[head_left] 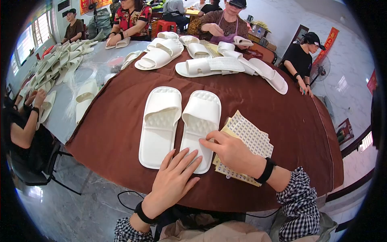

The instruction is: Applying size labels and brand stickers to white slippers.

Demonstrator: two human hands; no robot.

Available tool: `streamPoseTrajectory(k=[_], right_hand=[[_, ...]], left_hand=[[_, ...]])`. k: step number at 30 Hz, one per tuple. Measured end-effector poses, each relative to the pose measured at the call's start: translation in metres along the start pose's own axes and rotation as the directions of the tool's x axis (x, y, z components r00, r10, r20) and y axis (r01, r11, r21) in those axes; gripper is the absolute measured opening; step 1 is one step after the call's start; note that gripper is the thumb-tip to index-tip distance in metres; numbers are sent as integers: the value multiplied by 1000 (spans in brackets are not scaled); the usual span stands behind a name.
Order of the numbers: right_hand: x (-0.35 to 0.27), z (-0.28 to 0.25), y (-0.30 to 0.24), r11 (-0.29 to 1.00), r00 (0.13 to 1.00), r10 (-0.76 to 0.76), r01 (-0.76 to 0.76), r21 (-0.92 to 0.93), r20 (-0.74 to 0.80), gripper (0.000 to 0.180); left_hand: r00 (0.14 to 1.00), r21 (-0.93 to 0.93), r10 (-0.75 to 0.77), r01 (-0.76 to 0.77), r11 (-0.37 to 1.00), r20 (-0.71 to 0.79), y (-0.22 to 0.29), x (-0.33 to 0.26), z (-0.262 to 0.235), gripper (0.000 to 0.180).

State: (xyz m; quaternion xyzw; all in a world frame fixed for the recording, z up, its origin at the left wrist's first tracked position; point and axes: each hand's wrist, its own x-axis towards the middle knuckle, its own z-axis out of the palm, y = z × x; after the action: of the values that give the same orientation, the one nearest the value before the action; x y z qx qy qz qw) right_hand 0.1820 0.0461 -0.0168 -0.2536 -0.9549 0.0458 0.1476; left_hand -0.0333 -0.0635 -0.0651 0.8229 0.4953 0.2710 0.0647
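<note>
As I log it remotely, my left hand point(173, 177) lies nearly flat, fingers spread, fingertips over the heel end of a white slipper point(200, 107); I see nothing gripped there. My right hand point(238, 155) has thumb and forefinger almost together at the same footbed; whether anything thin sits between them, I cannot tell. Matching slipper point(156, 141): just left of the worked one, beyond the left hand, strap toward the far side. Printed label sheets point(254, 139): loose stack, partly beneath the right hand and wrist. All rest on brown cloth point(113, 133). Beyond both hands, well apart: more white slippers point(209, 66), some overlapping. Containers: far past the right hand, a brown box point(271, 46), contents not visible. Far left of the left hand, a round pink item point(116, 61) on the grey table point(68, 109); dish or not, too small to tell.
</note>
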Motion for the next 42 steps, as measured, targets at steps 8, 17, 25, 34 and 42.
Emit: streamPoseTrajectory(k=[8, 17, 25, 34, 42], right_hand=[[2, 2, 3, 987, 996, 84, -84, 134, 5, 40], [-7, 11, -4, 981, 994, -107, 101, -163, -32, 48], [-1, 0, -3, 1000, 1000, -14, 15, -15, 21, 46], [-9, 1, -3, 1000, 1000, -20, 20, 3, -4, 42], [-7, 1, 0, 998, 1000, 20, -20, 52, 4, 41]], left_hand=[[1000, 4, 1, -1, 1000, -9, 0, 0, 1, 56], [1000, 7, 3, -3, 1000, -3, -1, 1, 0, 57], [1000, 15, -2, 2, 1000, -8, 1, 0, 0, 56], [1000, -1, -1, 1, 1000, -6, 1, 1, 1, 55], [1000, -3, -3, 3, 1000, -11, 0, 1, 0, 56]])
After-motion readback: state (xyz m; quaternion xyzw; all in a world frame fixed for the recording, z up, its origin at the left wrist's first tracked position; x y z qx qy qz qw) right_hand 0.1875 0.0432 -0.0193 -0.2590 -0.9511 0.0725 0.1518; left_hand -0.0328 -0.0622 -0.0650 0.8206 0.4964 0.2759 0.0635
